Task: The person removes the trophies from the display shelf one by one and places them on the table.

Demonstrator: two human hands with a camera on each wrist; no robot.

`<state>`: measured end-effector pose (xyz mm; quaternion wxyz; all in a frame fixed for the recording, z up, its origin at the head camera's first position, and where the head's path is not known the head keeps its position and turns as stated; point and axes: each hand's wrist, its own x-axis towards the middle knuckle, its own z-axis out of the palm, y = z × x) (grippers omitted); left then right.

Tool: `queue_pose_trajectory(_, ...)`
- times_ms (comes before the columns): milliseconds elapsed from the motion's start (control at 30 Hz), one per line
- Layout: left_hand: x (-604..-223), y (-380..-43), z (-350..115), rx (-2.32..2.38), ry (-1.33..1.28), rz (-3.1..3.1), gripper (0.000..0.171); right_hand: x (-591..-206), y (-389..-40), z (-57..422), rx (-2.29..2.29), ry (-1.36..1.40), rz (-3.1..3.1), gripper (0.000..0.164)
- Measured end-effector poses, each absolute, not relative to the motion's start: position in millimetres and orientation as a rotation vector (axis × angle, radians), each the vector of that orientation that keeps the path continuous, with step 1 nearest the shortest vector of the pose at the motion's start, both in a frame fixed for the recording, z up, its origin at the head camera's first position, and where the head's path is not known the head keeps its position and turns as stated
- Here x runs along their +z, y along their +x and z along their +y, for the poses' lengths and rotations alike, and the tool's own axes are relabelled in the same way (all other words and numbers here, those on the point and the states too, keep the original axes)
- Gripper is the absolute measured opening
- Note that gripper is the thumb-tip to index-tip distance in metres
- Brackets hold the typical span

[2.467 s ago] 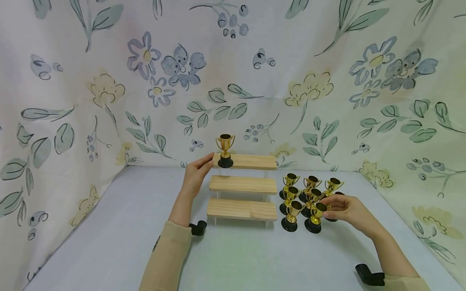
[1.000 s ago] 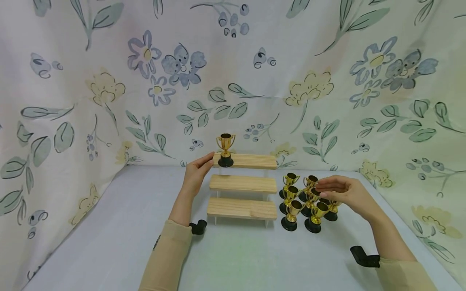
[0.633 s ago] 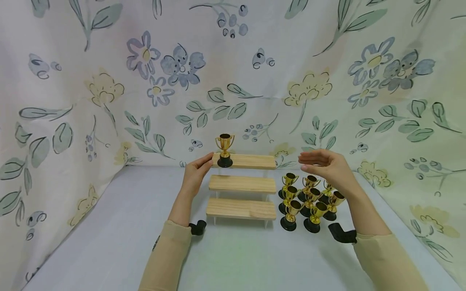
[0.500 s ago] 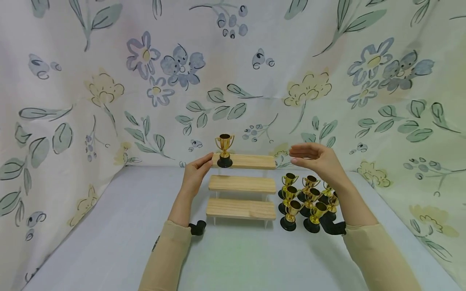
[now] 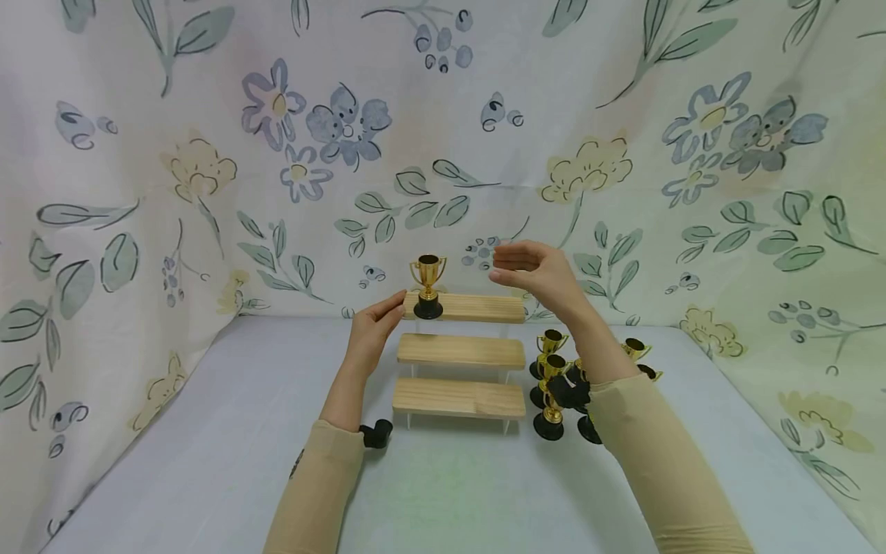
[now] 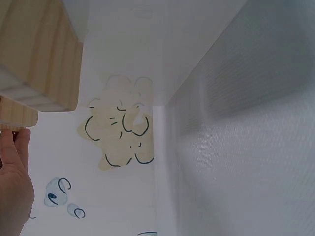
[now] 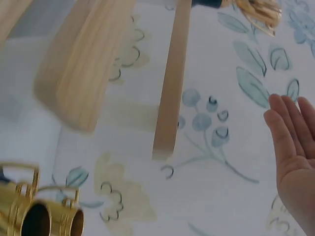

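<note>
A gold trophy cup (image 5: 429, 278) on a black base stands at the left end of the top shelf (image 5: 477, 308) of a three-tier wooden stand. My left hand (image 5: 369, 331) rests its fingertips against that shelf's left end; the left wrist view shows the fingers (image 6: 10, 152) extended up to the wood. Above the top shelf's right half hovers my right hand (image 5: 536, 273), fingers extended and thumb apart. In the right wrist view its palm (image 7: 300, 182) holds nothing. Several more trophy cups (image 5: 551, 377) stand right of the stand, partly hidden behind my right forearm.
The middle shelf (image 5: 460, 350) and bottom shelf (image 5: 460, 396) bear nothing. Thin clear supports carry the shelves on a white tabletop (image 5: 242, 431). A floral cloth (image 5: 415, 115) hangs behind. Black wrist mounts (image 5: 377, 433) jut out beside both cuffs.
My right hand has lifted away from the trophy cups and travelled left and up to above the top shelf, with nothing in it. My left hand has stayed at the shelf end.
</note>
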<state>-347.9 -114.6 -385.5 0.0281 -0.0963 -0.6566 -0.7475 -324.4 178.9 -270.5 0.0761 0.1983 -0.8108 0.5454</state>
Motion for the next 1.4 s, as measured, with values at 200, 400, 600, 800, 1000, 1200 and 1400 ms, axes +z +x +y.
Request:
queue_pose_trajectory(200,-385,-348,-115,-2.309,-0.305,-2.026,0.044,-271,-336,148,1.662,0.662,-2.422,0.051)
queue_pose_trajectory(400,-385,-347,-116,-2.321,-0.274,-2.015,0.043,-276,-345,121,1.709,0.682,-2.408,0.050)
queue_pose_trajectory(600,-385,-346,-116,-2.327,-0.269,-2.005,0.043,-280,-351,103,1.751,0.689,-2.396,0.048)
queue_pose_trajectory(800,-384,-347,-116,-2.316,-0.267,-2.023,0.042,-284,-355,92,1.732,0.696,-2.371,0.045)
queue_pose_trajectory(1000,-385,-348,-116,-2.317,-0.271,-2.018,0.042,-284,-355,89,1.734,0.680,-2.359,0.043)
queue_pose_trajectory(1200,-385,-348,-115,-2.329,-0.280,-2.004,0.042,-286,-356,89,1.718,0.672,-2.360,0.044)
queue_pose_trajectory(1400,-385,-349,-114,-2.322,-0.285,-2.015,0.042,-288,-358,89,1.719,0.669,-2.357,0.038)
